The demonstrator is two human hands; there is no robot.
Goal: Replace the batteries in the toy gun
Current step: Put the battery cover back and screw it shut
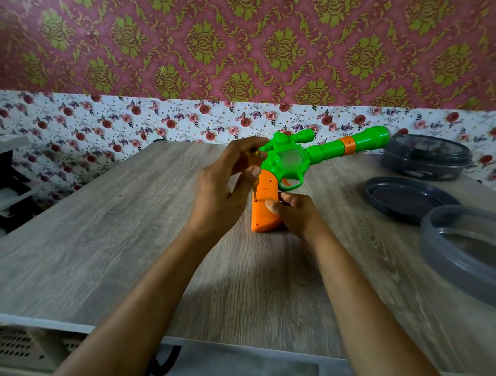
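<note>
A green toy gun (310, 154) with an orange grip (264, 209) stands on the wooden table (122, 223), grip down and barrel pointing up to the right. My left hand (226, 186) holds a small yellow-handled screwdriver (254, 185) in its fingers, the tip set against the grip's left side. My right hand (291, 213) grips the lower part of the orange grip from the right and steadies it. No batteries are visible.
A closed dark round container (426, 156) stands at the back right. A dark lid (406, 197) lies in front of it, and a clear round container (469, 253) sits at the right edge. A floral wall rises behind the table.
</note>
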